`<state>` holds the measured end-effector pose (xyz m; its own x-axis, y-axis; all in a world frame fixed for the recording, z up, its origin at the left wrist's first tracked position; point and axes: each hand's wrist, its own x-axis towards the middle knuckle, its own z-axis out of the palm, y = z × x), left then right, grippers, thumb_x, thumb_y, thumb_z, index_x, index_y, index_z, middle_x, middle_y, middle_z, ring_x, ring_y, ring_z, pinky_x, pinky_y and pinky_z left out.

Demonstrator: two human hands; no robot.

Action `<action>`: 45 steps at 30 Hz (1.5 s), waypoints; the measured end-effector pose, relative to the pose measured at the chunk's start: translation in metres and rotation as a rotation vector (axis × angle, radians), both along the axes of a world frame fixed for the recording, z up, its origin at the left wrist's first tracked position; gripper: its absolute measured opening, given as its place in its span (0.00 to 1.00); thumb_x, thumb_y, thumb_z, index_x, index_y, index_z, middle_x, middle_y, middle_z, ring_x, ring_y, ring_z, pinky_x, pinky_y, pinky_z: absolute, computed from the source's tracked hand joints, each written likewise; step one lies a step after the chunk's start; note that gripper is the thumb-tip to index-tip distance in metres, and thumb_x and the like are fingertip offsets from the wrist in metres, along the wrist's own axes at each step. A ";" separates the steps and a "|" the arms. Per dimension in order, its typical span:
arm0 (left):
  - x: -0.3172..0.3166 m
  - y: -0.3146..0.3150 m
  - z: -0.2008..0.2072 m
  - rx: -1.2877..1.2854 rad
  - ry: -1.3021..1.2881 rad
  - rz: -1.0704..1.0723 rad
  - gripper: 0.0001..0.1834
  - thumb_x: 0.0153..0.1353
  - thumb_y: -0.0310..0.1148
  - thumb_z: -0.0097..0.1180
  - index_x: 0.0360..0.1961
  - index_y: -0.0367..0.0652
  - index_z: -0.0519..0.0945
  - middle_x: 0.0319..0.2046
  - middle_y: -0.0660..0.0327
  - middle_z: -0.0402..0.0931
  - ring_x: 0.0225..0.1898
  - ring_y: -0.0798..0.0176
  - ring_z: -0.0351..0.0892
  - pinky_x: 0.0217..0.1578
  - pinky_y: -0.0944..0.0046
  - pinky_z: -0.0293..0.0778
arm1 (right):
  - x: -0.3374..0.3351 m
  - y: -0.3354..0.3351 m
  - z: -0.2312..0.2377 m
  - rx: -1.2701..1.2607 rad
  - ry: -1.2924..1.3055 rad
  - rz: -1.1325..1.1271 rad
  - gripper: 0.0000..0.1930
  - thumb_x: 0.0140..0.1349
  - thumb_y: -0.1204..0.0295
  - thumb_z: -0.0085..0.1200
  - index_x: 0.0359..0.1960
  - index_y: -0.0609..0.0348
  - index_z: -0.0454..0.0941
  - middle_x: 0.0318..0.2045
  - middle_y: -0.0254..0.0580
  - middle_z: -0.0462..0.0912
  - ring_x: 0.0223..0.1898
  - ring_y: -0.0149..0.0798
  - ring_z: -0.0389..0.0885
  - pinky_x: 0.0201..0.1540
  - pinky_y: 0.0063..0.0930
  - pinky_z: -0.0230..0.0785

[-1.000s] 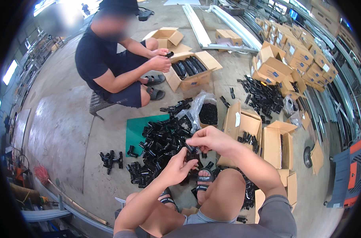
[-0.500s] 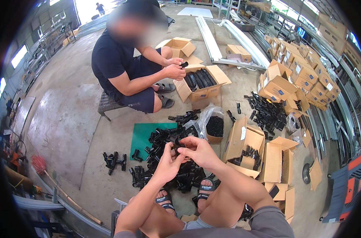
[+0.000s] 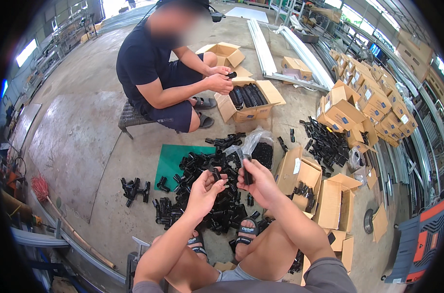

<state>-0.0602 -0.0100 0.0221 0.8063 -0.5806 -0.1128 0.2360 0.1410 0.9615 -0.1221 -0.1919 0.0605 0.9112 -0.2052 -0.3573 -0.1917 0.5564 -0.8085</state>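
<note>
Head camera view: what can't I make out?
In the head view:
Left-hand black piece: partly covered by the left hand.
Right-hand black piece: partly covered by the right hand.
Black pile: lower pieces, under upper ones.
Grey-and-orange case: right side, lost in the dark rim.
Co-worker's face: blurred.

A black fitting [image 3: 216,174] is held tilted in the left grip [image 3: 205,193]; a black piece [image 3: 247,171] is held nearly upright, just apart, in the right grip [image 3: 262,183]
</note>
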 end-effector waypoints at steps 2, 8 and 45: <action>-0.001 -0.001 0.004 0.013 0.003 -0.032 0.23 0.69 0.23 0.57 0.64 0.35 0.71 0.54 0.56 0.80 0.54 0.65 0.80 0.57 0.63 0.76 | -0.001 0.001 -0.004 -0.156 -0.058 -0.004 0.09 0.75 0.61 0.51 0.43 0.52 0.72 0.33 0.30 0.76 0.33 0.28 0.75 0.40 0.27 0.72; -0.010 0.000 0.007 -0.060 -0.085 -0.027 0.26 0.64 0.19 0.62 0.63 0.32 0.72 0.53 0.55 0.81 0.52 0.68 0.80 0.55 0.66 0.77 | -0.001 0.026 -0.003 -0.457 -0.256 0.003 0.15 0.73 0.63 0.56 0.50 0.64 0.74 0.35 0.32 0.76 0.38 0.28 0.78 0.44 0.23 0.71; -0.017 0.021 0.040 -0.026 -0.156 -0.200 0.44 0.58 0.17 0.67 0.75 0.52 0.64 0.47 0.56 0.83 0.48 0.72 0.79 0.50 0.65 0.81 | -0.023 0.013 0.021 -0.919 -0.248 0.239 0.29 0.58 0.70 0.71 0.60 0.64 0.77 0.40 0.44 0.87 0.40 0.32 0.86 0.45 0.28 0.77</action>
